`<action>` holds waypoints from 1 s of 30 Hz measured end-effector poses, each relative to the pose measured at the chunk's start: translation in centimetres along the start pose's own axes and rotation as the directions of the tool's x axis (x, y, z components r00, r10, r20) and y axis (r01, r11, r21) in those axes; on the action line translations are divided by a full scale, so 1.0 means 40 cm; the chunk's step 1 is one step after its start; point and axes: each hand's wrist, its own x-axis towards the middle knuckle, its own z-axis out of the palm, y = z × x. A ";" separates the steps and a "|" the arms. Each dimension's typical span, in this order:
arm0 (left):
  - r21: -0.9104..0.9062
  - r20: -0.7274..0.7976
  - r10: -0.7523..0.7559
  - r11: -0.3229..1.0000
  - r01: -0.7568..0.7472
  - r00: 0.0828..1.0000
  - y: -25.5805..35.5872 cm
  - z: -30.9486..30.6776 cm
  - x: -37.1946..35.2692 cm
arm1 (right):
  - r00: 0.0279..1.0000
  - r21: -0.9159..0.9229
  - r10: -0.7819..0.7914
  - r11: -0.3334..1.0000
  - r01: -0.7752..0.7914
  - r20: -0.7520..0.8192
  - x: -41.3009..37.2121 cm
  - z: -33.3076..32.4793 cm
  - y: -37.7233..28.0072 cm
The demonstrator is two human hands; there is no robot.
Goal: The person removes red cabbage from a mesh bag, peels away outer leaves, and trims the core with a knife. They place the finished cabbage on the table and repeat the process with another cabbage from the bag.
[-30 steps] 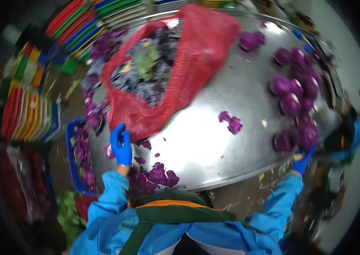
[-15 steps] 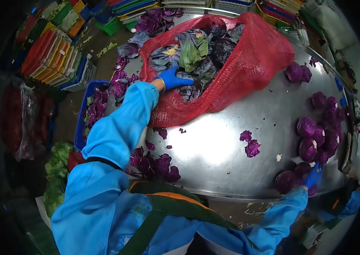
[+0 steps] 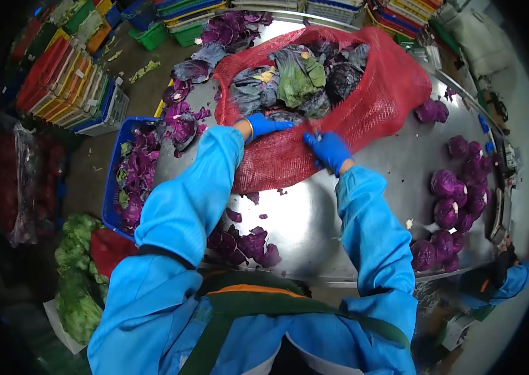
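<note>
A red mesh bag (image 3: 277,167) lies open on the metal table, with several red cabbages in dark outer leaves (image 3: 345,80) inside. A green-and-purple leafy head (image 3: 299,76) shows in the middle of its mouth. My left hand (image 3: 265,126), in a blue glove, is closed at the near rim of the bag, just in front of a partly hidden cabbage. Just right of it, my right hand (image 3: 329,151), also blue-gloved, has its fingers curled on the same rim, pinching the mesh. The fingertips of both hands are partly hidden.
Trimmed purple cabbages (image 3: 445,184) cluster along the table's right side. Loose purple leaves (image 3: 245,245) lie at the near edge. A blue crate (image 3: 109,206) of leaves stands left, below stacked crates (image 3: 67,81). Another person's blue sleeve (image 3: 514,281) shows at lower right.
My right hand has left the trimmed cabbages at lower right and come to the bag's near rim. My left hand has shifted from on top of a cabbage to the rim.
</note>
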 end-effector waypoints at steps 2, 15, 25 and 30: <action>-0.075 0.042 0.050 0.996 -0.047 0.998 -0.033 -0.002 0.067 | 0.991 -0.104 -0.081 0.992 0.070 -0.103 -0.029 0.057 0.020; -0.947 -0.223 0.525 0.085 -0.311 0.821 -0.058 -0.007 -0.033 | 0.890 0.905 -0.166 -0.061 0.421 -0.425 -0.140 0.130 0.018; -0.872 -0.486 0.562 -0.263 -0.412 0.669 -0.119 0.040 -0.141 | 0.809 0.611 -0.158 0.579 0.540 -0.566 -0.266 0.238 -0.143; -0.951 -0.141 0.653 -0.299 0.082 0.744 -0.276 0.000 -0.268 | 0.857 0.644 -0.240 0.575 0.504 -0.456 -0.326 0.360 -0.209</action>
